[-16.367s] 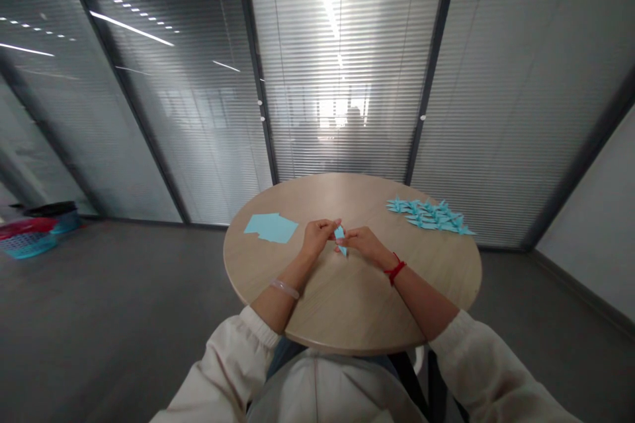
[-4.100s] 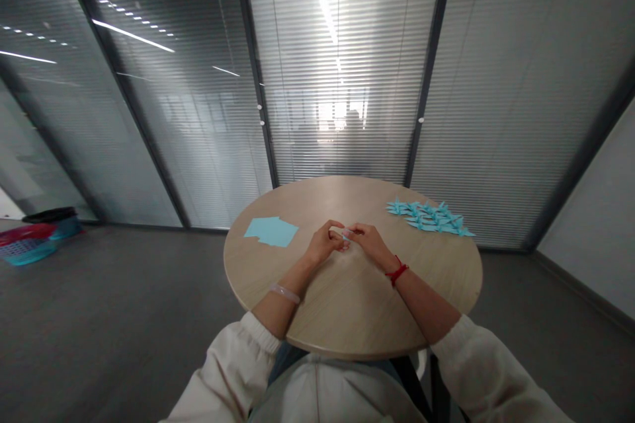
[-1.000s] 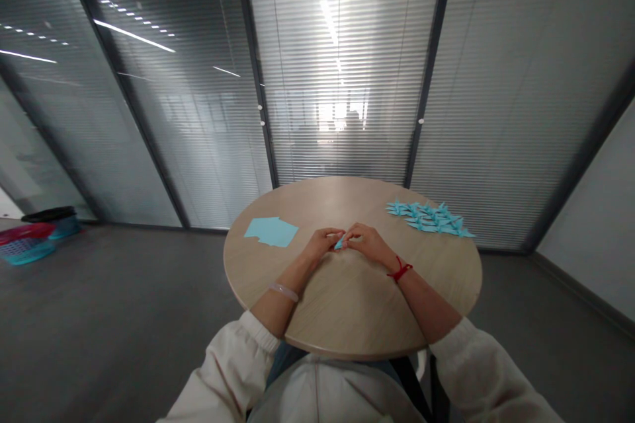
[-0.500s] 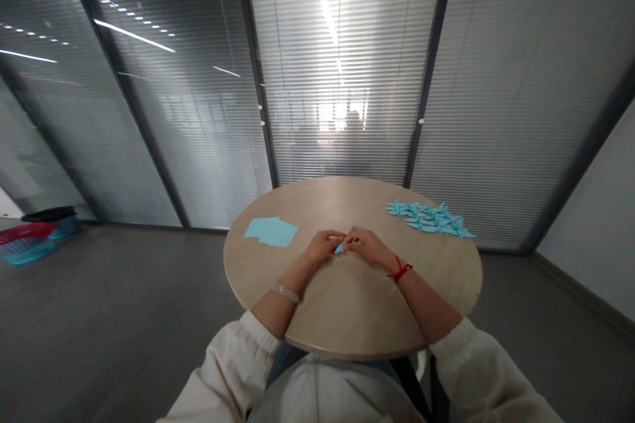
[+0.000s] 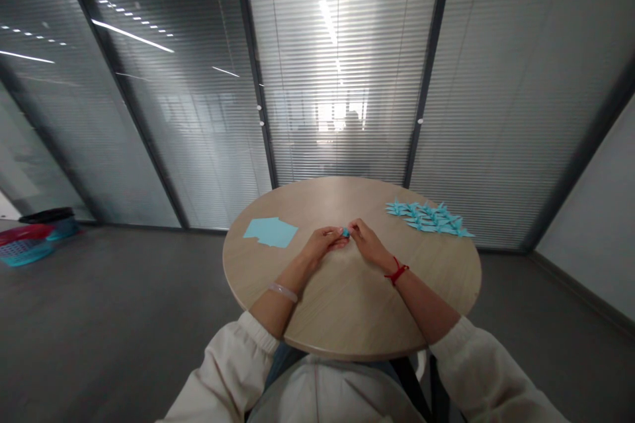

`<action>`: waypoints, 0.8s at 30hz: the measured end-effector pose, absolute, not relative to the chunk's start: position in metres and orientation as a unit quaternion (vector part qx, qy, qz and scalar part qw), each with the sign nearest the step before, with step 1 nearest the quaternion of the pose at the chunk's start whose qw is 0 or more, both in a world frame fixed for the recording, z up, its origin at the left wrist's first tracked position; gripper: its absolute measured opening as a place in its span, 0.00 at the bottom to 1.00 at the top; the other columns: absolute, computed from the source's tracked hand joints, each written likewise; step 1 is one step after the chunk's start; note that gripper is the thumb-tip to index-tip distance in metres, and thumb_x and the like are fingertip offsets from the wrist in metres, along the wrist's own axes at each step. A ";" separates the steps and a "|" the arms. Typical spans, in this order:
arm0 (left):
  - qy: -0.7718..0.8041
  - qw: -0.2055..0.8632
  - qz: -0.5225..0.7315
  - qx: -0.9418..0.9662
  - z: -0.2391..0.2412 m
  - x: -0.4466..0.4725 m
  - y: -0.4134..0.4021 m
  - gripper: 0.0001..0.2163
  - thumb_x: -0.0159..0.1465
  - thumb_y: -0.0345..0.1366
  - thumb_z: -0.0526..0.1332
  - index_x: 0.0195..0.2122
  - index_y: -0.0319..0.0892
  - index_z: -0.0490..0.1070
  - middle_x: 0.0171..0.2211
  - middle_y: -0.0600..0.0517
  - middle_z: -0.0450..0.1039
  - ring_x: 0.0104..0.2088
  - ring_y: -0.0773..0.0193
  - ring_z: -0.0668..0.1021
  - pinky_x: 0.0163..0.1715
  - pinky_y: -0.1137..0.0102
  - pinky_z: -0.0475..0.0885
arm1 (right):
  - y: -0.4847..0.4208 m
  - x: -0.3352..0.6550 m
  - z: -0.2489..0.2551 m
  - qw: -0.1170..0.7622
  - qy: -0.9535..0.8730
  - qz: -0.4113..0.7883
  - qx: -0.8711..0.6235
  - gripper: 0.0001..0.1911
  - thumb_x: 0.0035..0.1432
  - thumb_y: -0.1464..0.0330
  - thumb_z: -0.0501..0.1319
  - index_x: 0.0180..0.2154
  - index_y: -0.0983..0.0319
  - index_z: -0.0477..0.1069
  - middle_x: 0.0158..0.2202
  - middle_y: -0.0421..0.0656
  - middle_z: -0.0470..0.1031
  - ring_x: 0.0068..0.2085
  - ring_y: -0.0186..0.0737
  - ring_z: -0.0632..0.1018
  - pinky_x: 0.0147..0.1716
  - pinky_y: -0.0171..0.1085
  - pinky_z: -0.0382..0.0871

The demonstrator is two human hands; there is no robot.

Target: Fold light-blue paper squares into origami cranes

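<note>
Both hands meet over the middle of the round pale-wood table [image 5: 347, 317], the left hand [image 5: 325, 242] and right hand [image 5: 364, 241] pinching a small folded blue paper piece [image 5: 345, 232] between fingertips, seemingly to hold a crease tight. Flat blue paper sheets [image 5: 270, 232] lie left of it, a cluster of folded blue paper cranes [image 5: 429, 218] right near the rim; bare wood lies between.
</note>
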State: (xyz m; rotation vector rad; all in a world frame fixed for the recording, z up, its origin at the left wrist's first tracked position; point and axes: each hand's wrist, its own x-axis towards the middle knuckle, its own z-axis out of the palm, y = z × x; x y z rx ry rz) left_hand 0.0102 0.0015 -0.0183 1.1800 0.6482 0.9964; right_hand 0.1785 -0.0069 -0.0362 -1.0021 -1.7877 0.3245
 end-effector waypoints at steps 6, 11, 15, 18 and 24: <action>0.279 0.634 0.452 0.562 -0.013 0.011 -0.002 0.17 0.43 0.36 0.74 0.32 0.34 0.75 0.31 0.46 0.77 0.31 0.65 0.76 0.40 0.69 0.70 | -0.006 0.175 -0.040 0.533 -0.715 0.150 -0.427 0.11 0.64 0.60 0.49 0.36 0.60 0.62 0.33 0.42 0.69 0.34 0.38 0.71 0.36 0.37 0.65; 0.306 0.604 0.460 0.574 -0.014 0.010 0.001 0.19 0.42 0.38 0.74 0.34 0.35 0.75 0.27 0.49 0.76 0.28 0.67 0.75 0.36 0.69 0.70 | -0.006 0.174 -0.039 0.536 -0.720 0.144 -0.417 0.10 0.63 0.61 0.50 0.35 0.60 0.63 0.32 0.42 0.69 0.35 0.38 0.70 0.36 0.37 0.66; 0.319 0.570 0.462 0.600 -0.012 0.008 0.000 0.18 0.43 0.40 0.73 0.32 0.35 0.75 0.26 0.50 0.76 0.27 0.67 0.75 0.34 0.70 0.70 | -0.011 0.174 -0.033 0.530 -0.728 0.148 -0.410 0.09 0.62 0.62 0.52 0.35 0.61 0.64 0.34 0.42 0.70 0.36 0.38 0.71 0.39 0.38 0.66; 0.332 0.543 0.458 0.621 -0.011 0.008 0.000 0.16 0.44 0.40 0.72 0.30 0.36 0.75 0.25 0.50 0.76 0.26 0.66 0.75 0.32 0.70 0.69 | -0.016 0.174 -0.029 0.525 -0.735 0.152 -0.400 0.09 0.58 0.62 0.58 0.38 0.60 0.67 0.37 0.43 0.71 0.39 0.38 0.72 0.41 0.38 0.66; 0.335 0.490 0.451 0.666 -0.009 0.010 0.001 0.12 0.47 0.37 0.70 0.30 0.36 0.75 0.24 0.50 0.75 0.25 0.66 0.74 0.29 0.71 0.68 | -0.017 0.177 -0.024 0.526 -0.732 0.173 -0.396 0.10 0.57 0.60 0.60 0.31 0.61 0.71 0.30 0.41 0.74 0.33 0.37 0.73 0.35 0.35 0.65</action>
